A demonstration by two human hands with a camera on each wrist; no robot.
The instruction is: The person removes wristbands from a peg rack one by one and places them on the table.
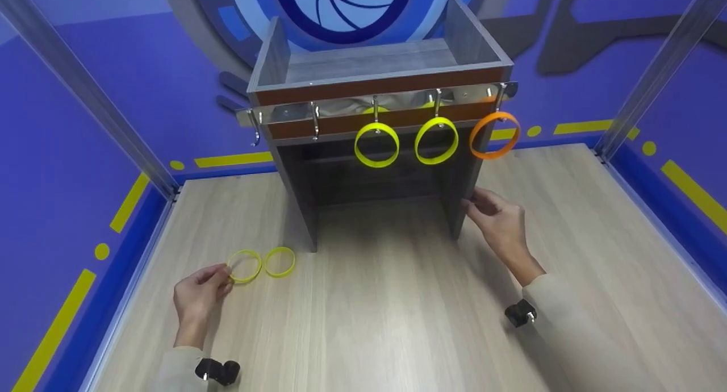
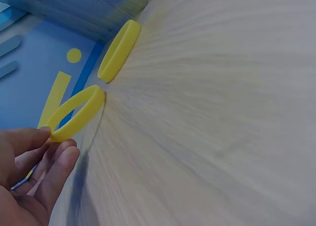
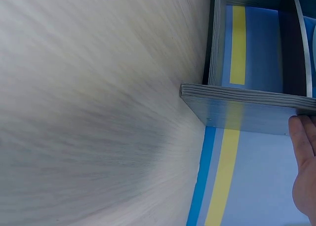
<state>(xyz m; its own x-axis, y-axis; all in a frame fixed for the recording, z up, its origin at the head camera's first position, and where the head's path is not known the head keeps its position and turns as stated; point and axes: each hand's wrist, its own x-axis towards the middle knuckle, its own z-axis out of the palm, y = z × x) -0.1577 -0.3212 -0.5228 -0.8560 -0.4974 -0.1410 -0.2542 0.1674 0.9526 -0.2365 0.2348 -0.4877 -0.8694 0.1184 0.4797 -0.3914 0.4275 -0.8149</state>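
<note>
My left hand (image 1: 199,295) pinches the near edge of a yellow silicone wristband (image 2: 81,118) between thumb and fingers, low over the table. A second yellow wristband (image 1: 280,262) lies just to its right, close to the foot of the grey wooden rack (image 1: 298,199). At the rack's right side panel (image 3: 247,105), the fingers of my right hand (image 1: 500,224) rest against the outer face, fairly straight in the right wrist view. Two yellow wristbands (image 1: 377,163) (image 1: 437,160) and an orange wristband (image 1: 494,153) hang from metal hooks along the rack's front.
The two leftmost hooks (image 1: 257,132) (image 1: 316,125) carry no band. The rack has an open-topped upper tray (image 1: 369,59) and a hollow space below. Blue printed walls (image 1: 102,125) with metal corner posts (image 1: 93,88) enclose the wooden table (image 1: 369,324).
</note>
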